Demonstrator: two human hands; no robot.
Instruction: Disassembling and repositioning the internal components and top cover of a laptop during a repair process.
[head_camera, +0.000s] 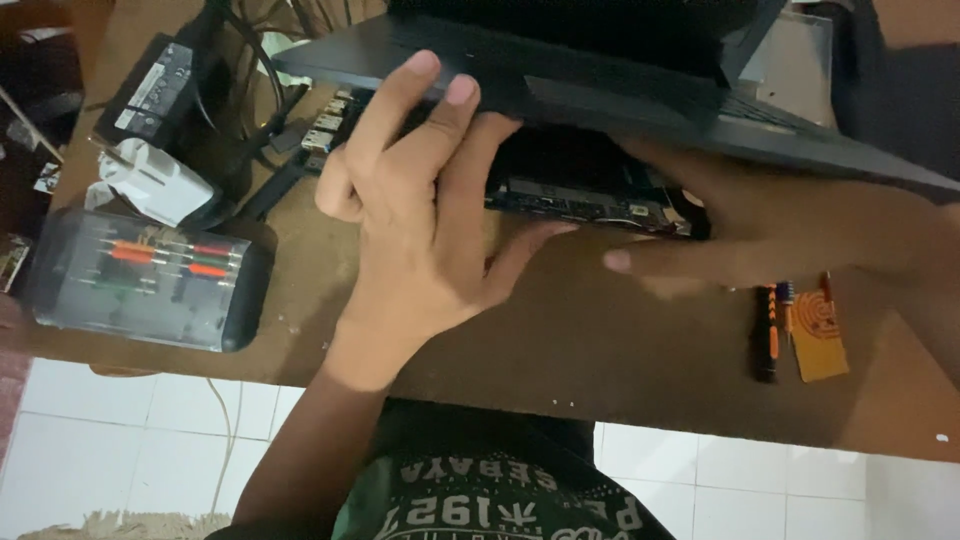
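At a brown bench (600, 370), the left hand (420, 220) curls its fingers over the near edge of a black laptop casing (560, 70), gripping it at 12 o'clock. The right hand (760, 240), at 3 o'clock, lies flat and open beneath the raised casing, beside an exposed circuit board (580, 200). A screwdriver kit (140, 280) sits at 9 o'clock.

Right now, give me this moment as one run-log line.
left hand: fingers on lifted black laptop cover | right hand: under cover, beside exposed circuit board | clear screwdriver-bit case: left on brown table
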